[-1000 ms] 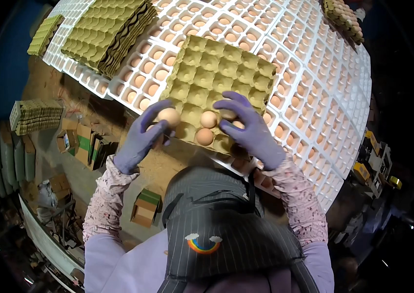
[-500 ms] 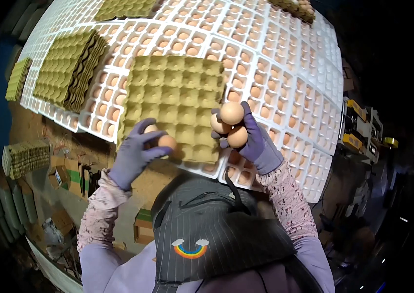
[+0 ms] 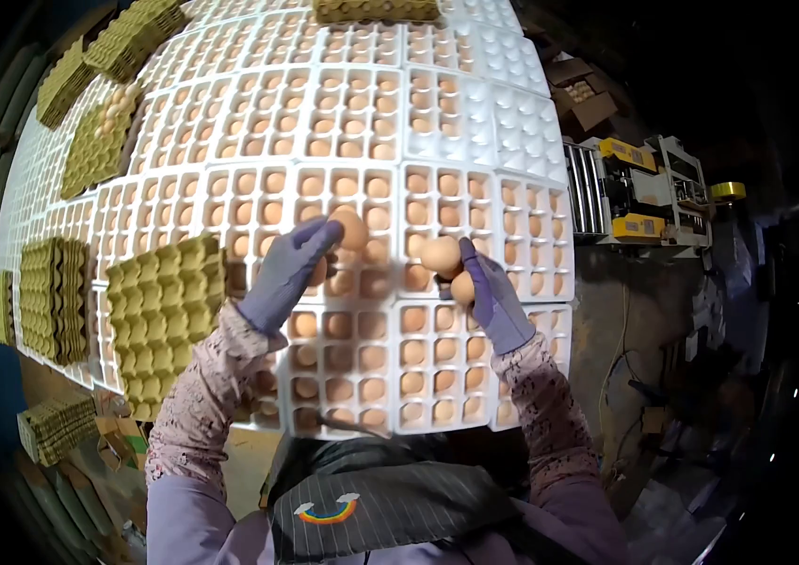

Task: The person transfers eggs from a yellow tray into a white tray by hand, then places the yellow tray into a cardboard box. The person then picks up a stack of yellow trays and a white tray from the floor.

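My left hand [image 3: 291,268], in a purple glove, is closed on eggs. One egg [image 3: 349,229] sits at its thumb and fingertips, and part of another egg [image 3: 318,272] shows below the fingers. Across from it, my gloved right hand [image 3: 493,297] is closed around eggs too; a paler egg [image 3: 441,255] and a browner egg [image 3: 462,287] show at its fingers. Both hands hover over white foam trays [image 3: 397,311] filled with brown eggs in square cells. By my left forearm lies an olive pulp egg tray [image 3: 166,311] with bare cups.
Stacked pulp trays [image 3: 53,292] stand at the left; another pulp tray [image 3: 93,155] bears several loose eggs. Foam trays with bare cells [image 3: 526,127] lie at the back right. A yellow-and-grey roller machine [image 3: 635,188] and an open carton [image 3: 592,104] stand beyond the right edge.
The view has swung right, so the pulp tray now lies left of my hands. Both hands have gone from that tray to above the filled foam trays, still holding eggs.
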Demonstrator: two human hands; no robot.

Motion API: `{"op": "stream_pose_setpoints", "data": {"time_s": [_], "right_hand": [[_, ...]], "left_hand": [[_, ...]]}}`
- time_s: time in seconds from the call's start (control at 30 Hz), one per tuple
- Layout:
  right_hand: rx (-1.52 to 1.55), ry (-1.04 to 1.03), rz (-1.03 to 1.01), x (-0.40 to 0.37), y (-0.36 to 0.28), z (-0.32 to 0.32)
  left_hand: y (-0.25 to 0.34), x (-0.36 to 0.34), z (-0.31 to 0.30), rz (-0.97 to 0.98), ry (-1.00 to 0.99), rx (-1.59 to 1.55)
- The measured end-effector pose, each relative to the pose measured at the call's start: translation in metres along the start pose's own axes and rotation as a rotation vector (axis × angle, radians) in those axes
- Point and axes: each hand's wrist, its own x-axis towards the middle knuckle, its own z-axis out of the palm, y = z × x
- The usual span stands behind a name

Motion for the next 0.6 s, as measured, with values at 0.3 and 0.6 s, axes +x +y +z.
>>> {"op": "stream_pose_setpoints", "data": {"time_s": [0.3, 0.6], "right_hand": [[-1.102, 0.41, -0.494, 0.17, -0.048, -0.094], [-0.88, 0.211, -0.345, 0.255, -0.072, -0.098]], "left_hand": [[0.022, 0.197, 0.118, 0.366, 0.341, 1.179], [0.01, 0.229, 0.172, 0.524, 0.263, 1.057]]}}
